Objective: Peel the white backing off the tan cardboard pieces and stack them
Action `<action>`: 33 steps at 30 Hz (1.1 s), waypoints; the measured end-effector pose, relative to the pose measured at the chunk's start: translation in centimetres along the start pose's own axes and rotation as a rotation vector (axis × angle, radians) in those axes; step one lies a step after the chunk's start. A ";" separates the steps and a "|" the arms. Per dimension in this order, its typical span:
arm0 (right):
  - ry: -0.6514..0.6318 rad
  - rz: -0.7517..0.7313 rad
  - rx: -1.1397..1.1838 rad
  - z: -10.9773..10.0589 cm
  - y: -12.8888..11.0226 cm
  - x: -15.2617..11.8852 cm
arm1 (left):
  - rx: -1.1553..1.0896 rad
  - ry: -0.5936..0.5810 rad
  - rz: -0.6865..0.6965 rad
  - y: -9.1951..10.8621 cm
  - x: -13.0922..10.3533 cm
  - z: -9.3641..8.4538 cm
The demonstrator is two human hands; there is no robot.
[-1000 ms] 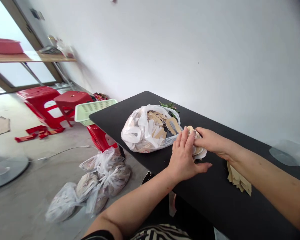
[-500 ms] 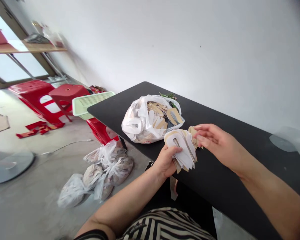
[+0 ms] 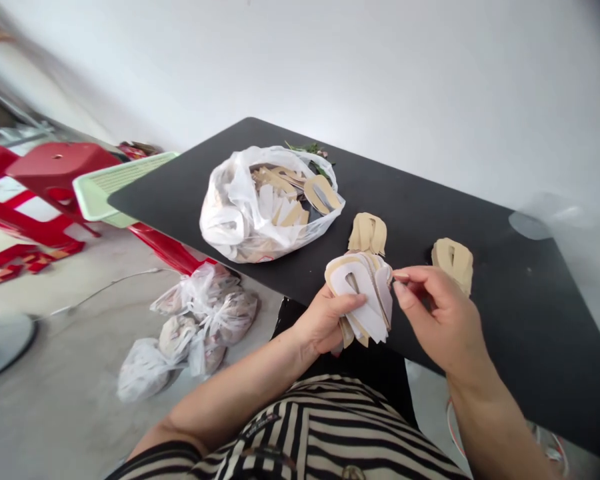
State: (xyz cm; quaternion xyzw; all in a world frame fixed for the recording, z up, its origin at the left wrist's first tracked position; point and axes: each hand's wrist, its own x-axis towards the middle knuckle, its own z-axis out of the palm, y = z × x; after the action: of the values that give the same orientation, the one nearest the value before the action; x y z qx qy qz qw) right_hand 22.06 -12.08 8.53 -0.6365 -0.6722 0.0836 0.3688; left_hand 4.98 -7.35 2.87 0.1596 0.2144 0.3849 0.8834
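Observation:
My left hand grips a fanned stack of U-shaped white and tan cut-outs, thumb across the top white piece. Beside the stack's right edge, my right hand is closed in a pinch; whatever lies between thumb and forefinger is too small to make out. Just behind the held stack lies a pile of tan cut-outs. A second tan pile sits beyond my right hand, partly covered by it. To the left stands an open white plastic bag full of loose, jumbled cut-outs of the same kind.
The black table runs along a white wall. Green leaves lie behind the bag. A pale green basket and red stools stand off its left end. Several tied plastic bags rest on the floor.
The view has swung right and down, bringing the tan pile on the right into sight. My right hand has moved from the tan pieces behind the stack to the stack's right edge.

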 end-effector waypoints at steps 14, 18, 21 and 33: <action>-0.033 0.367 0.306 2.1 2.9 -1.3 | 0.023 0.116 0.041 -1.0 -0.2 0.3; -0.103 0.565 0.656 1.7 3.9 -1.6 | -0.015 0.128 -0.046 -0.9 -0.1 -0.3; -0.144 0.587 0.734 1.8 4.3 -1.6 | -0.015 0.119 -0.035 -1.0 0.1 -0.4; -0.148 0.227 -0.118 0.5 3.1 -0.5 | 0.089 0.188 0.025 -1.7 0.4 -0.3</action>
State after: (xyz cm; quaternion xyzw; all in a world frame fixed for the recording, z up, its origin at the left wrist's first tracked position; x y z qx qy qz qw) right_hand 24.14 -11.79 6.20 -0.7213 -0.6249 0.1320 0.2680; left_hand 6.08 -8.14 1.73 0.1647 0.3111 0.3993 0.8466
